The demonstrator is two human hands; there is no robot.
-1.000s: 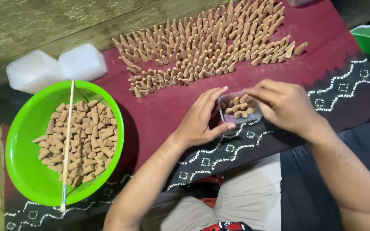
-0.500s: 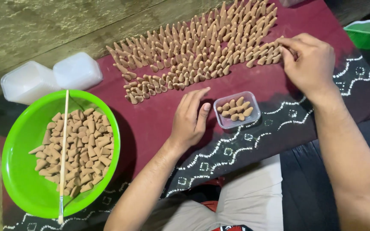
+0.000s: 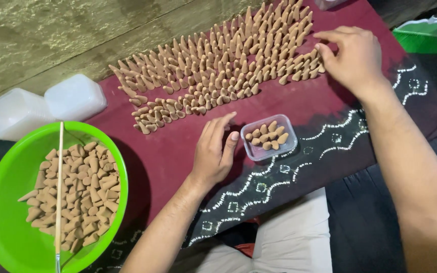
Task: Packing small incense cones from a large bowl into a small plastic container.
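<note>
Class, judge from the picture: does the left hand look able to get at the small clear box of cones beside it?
Probably yes. The left hand lies flat on the maroon cloth right beside the small clear box, with nothing between them, and the box top is open.

Two bare forearms, no sleeves, no watch, no rings or bands on left hand (image 3: 213, 154) or right hand (image 3: 352, 58). Short, plain fingernails. Below, white trousers (image 3: 292, 242) over the lap, with a scrap of red and black garment (image 3: 244, 250) at the waist.
</note>
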